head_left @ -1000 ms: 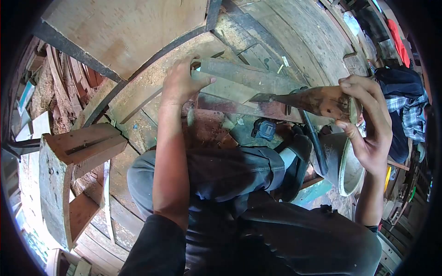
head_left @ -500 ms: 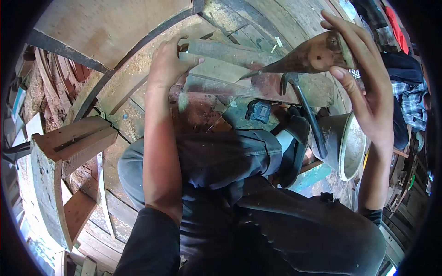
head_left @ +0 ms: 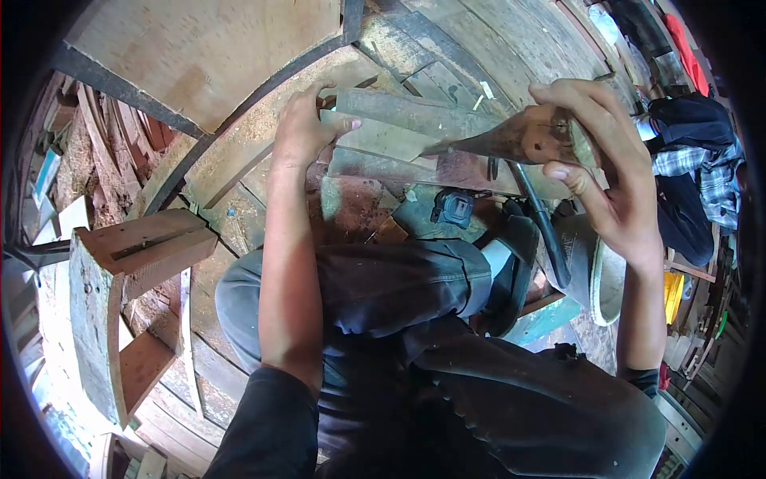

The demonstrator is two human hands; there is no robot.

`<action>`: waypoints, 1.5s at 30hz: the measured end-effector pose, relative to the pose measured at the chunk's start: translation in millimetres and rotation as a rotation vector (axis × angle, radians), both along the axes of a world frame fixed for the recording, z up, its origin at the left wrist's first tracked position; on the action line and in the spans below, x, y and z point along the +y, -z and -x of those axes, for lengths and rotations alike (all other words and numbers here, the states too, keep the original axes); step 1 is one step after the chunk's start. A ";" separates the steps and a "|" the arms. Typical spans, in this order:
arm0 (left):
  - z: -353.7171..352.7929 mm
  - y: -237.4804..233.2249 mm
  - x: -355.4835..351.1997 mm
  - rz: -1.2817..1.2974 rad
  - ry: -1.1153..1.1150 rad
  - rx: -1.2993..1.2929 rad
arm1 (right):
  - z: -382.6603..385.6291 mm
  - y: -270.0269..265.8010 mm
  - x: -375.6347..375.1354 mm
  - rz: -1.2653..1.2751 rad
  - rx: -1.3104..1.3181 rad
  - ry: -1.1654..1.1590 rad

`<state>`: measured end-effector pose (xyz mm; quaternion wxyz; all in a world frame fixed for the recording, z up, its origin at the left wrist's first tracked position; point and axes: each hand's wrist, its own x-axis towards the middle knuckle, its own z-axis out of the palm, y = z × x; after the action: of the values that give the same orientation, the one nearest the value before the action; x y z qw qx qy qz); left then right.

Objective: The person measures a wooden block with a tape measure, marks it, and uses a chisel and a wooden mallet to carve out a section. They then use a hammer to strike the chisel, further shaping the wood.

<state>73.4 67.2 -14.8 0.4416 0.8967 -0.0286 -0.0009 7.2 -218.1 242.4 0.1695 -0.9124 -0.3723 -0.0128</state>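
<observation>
My left hand (head_left: 305, 128) is closed on the left end of a short pale board (head_left: 383, 142), its thumb lying on the board's face. In my right hand (head_left: 610, 160) is a chisel (head_left: 531, 137) with a thick wooden handle. Fingers and thumb hold the butt end of that handle. The chisel's dark, narrow tip points left and meets the pale board's right part. Under the board lies a larger, worn wooden block. A claw hammer (head_left: 542, 227) leans beside the block, its head partly hidden behind the chisel and its dark handle sloping down toward my foot.
A tape measure (head_left: 453, 209) lies on the floor between block and knee. At right stands a pale bucket (head_left: 608, 283), and beyond it a person (head_left: 690, 184) sits. A wooden frame (head_left: 100, 319) stands at left; a plywood panel (head_left: 199, 60) fills the upper left.
My right hand has come down and left, its fingers closing further around the chisel's butt. The camera view has shifted slightly; my left hand keeps its hold on the board.
</observation>
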 end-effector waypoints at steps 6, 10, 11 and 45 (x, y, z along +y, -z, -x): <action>-0.9 4.7 0.6 0.034 -0.008 0.009 | -8.8 4.3 -17.4 -0.058 0.032 0.059; -0.6 0.1 -0.4 0.049 -0.034 0.108 | -8.1 10.3 -23.4 -0.218 0.103 0.134; -0.8 1.6 -0.2 0.075 -0.036 0.112 | -8.8 6.4 -20.7 -0.142 0.068 0.084; 25.4 -119.4 -139.2 0.978 0.402 -0.258 | 28.7 88.8 -59.0 -0.386 -0.069 0.518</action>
<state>48.0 -72.0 104.6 0.7912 0.5565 -0.2507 0.0382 -21.4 -277.1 153.6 0.3177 -0.9269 -0.1239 -0.1568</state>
